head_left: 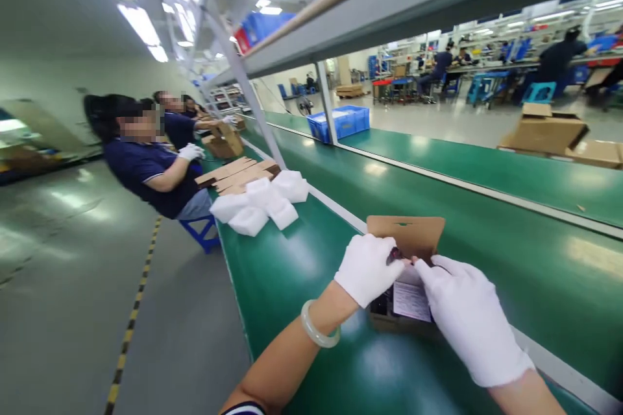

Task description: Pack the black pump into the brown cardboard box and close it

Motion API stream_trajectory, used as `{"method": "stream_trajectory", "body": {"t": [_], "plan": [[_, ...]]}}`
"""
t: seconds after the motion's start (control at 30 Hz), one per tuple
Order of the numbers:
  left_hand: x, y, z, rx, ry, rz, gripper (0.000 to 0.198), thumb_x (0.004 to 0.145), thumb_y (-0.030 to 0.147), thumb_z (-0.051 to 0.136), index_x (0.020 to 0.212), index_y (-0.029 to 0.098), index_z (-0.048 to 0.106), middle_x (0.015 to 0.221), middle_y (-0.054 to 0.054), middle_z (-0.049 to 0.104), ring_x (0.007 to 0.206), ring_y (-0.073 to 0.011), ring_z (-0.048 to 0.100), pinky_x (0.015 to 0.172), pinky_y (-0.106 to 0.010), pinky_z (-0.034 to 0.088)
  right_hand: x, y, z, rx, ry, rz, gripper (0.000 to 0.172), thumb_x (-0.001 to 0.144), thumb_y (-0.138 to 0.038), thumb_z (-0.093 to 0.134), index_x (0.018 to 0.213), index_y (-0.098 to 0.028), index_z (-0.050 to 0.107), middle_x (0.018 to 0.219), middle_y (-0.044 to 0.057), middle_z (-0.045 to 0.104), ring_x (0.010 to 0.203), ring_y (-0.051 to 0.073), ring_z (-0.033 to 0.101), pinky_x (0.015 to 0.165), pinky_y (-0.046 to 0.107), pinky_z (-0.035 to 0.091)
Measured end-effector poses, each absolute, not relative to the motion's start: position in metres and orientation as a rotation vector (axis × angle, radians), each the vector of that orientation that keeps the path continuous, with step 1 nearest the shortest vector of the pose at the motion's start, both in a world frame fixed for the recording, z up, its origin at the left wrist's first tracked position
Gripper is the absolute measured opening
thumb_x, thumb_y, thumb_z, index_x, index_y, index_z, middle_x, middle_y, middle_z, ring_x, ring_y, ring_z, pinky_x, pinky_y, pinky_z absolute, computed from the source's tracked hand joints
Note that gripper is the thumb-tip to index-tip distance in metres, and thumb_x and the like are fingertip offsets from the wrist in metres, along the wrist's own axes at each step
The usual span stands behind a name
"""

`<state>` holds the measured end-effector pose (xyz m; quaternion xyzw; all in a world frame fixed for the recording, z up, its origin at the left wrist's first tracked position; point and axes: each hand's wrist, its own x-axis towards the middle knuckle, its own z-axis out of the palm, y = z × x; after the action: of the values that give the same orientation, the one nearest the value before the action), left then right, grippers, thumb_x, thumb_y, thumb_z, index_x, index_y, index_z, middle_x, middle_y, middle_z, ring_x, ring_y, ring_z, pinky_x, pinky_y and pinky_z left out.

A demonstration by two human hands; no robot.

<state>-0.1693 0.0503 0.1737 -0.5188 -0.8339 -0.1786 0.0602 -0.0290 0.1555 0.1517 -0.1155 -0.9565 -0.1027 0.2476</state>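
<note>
Our left hand (367, 268) is pinching a small dark part (394, 255) over the open cardboard box (406, 237), probably to keep it steady, while our right hand (470, 318) rests half-curled on the white leaflet (411, 300) inside, pressing it flat. The box sits dead center on the green bench (302, 285), flap up at 12 o'clock, with white foam blocks (263, 201) stacked at 10 o'clock within a co-worker's (150, 168) reach.

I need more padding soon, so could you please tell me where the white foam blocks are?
The white foam blocks lie piled on the green conveyor belt, upper left of the gloved hands, just before a stack of flat brown cardboard sheets.
</note>
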Motion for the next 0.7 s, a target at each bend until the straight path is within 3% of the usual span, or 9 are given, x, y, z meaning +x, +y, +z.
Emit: {"method": "stream_trajectory", "body": {"t": [0.07,0.17,0.33,0.43,0.5,0.6,0.7], "plan": [[-0.172,0.042,0.167,-1.59,-2.42,-0.711,0.027,0.083,0.047,0.064,0.083,0.02,0.064,0.077,-0.004,0.069,0.075,-0.0249,0.065,0.067,-0.039,0.051,-0.036,0.162,0.156,-0.326,-2.703,-0.353,0.03,0.082,-0.001,0.049,0.09,-0.013,0.074,0.072,0.015,0.07,0.079,0.032,0.067,0.067,0.043,0.052],[-0.173,0.029,0.146,-1.625,-2.075,-1.075,0.027,0.086,0.04,0.06,0.101,0.017,0.063,0.098,-0.01,0.07,0.094,-0.025,0.064,0.081,-0.042,0.054,-0.047,0.163,0.16,-0.238,-2.875,-0.382,0.03,0.075,0.004,0.05,0.072,-0.013,0.074,0.064,0.015,0.069,0.069,0.03,0.065,0.075,0.046,0.052],[-0.167,0.025,0.115,-1.877,-1.788,-1.279,0.041,0.094,0.044,0.047,0.123,0.016,0.052,0.124,-0.016,0.063,0.121,-0.0245,0.056,0.104,-0.044,0.047,-0.067,0.16,0.156,-0.089,-2.966,-0.298,0.023,0.072,0.001,0.056,0.074,-0.014,0.074,0.067,0.012,0.071,0.07,0.027,0.067,0.09,0.048,0.048],[-0.167,0.031,0.108,-2.053,-1.786,-1.204,0.059,0.097,0.053,0.032,0.141,0.013,0.034,0.138,-0.02,0.052,0.133,-0.0257,0.045,0.109,-0.048,0.042,-0.069,0.166,0.154,-0.024,-2.952,-0.169,0.019,0.077,-0.008,0.06,0.087,-0.014,0.074,0.084,0.013,0.073,0.082,0.027,0.068,0.097,0.047,0.044],[-0.168,0.035,0.109,-2.123,-1.904,-1.029,0.067,0.096,0.058,0.03,0.144,0.011,0.029,0.143,-0.022,0.047,0.134,-0.029,0.043,0.11,-0.052,0.04,-0.06,0.172,0.155,-0.009,-2.943,-0.037,0.019,0.084,-0.015,0.058,0.096,-0.014,0.072,0.093,0.013,0.073,0.092,0.027,0.066,0.101,0.049,0.041],[-0.171,0.038,0.114,-2.191,-2.087,-0.81,0.071,0.094,0.062,0.028,0.139,0.008,0.039,0.136,-0.021,0.054,0.125,-0.0316,0.052,0.108,-0.055,0.04,-0.037,0.183,0.155,-0.045,-2.812,0.353,0.022,0.092,-0.022,0.049,0.099,-0.017,0.069,0.101,0.01,0.071,0.101,0.025,0.063,0.103,0.047,0.041],[-0.175,0.04,0.119,-2.266,-2.134,-0.682,0.07,0.096,0.06,0.022,0.131,0.006,0.05,0.131,-0.02,0.059,0.122,-0.0309,0.054,0.109,-0.055,0.038,-0.014,0.194,0.146,-0.367,-2.37,0.854,0.029,0.093,-0.024,0.042,0.111,-0.022,0.065,0.12,0.006,0.066,0.115,0.021,0.058,0.105,0.043,0.042]]}}
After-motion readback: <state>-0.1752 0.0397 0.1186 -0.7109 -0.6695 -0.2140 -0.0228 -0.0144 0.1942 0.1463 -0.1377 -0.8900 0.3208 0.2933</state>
